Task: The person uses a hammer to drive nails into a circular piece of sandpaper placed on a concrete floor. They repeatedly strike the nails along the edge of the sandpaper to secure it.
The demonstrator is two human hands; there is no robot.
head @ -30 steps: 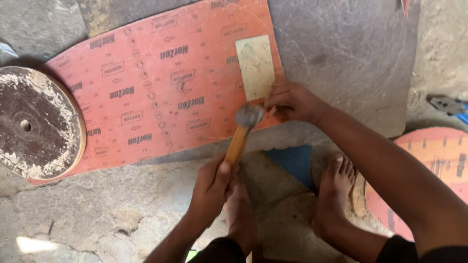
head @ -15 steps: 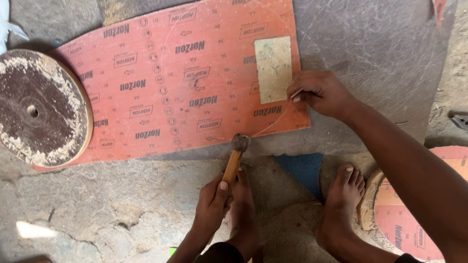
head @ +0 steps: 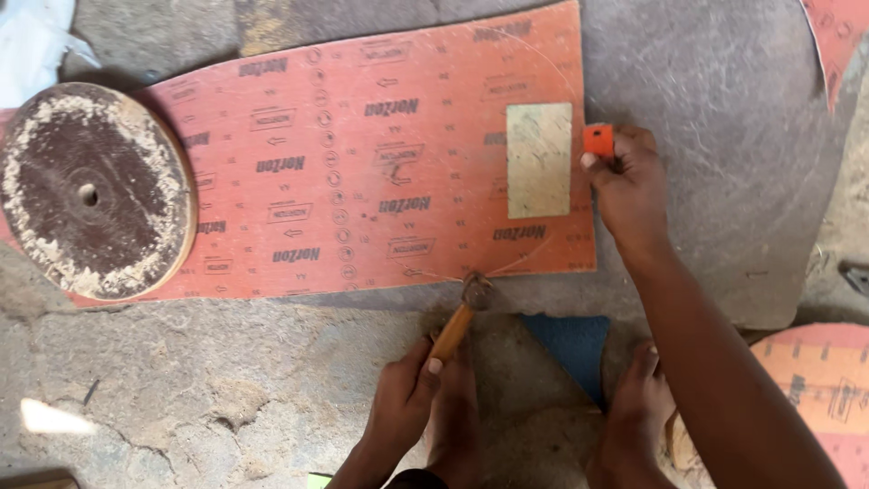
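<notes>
A large orange-red abrasive sheet (head: pixel 317 181) lies printed side up on a grey stone slab (head: pixel 715 208), with a pale rectangular patch (head: pixel 539 160) near its right end. My left hand (head: pixel 403 398) grips the wooden handle of a hammer (head: pixel 462 312), whose head rests on the sheet's lower edge. My right hand (head: pixel 629 186) is at the sheet's right edge and pinches a small orange piece (head: pixel 598 140). A thin curved line runs across the sheet between the hammer head and the right edge. What the orange piece is cannot be made out.
A round wooden disc (head: pixel 90 190) with a centre hole lies on the sheet's left end. My bare feet (head: pixel 634 417) sit by a blue scrap (head: pixel 570 349). Another orange-red round piece (head: pixel 824 389) lies at the lower right, and one more (head: pixel 837 36) at the top right.
My right hand has moved from beside the hammer head up along the sheet's right edge. The hammer head has dropped to the sheet's lower edge and stays there.
</notes>
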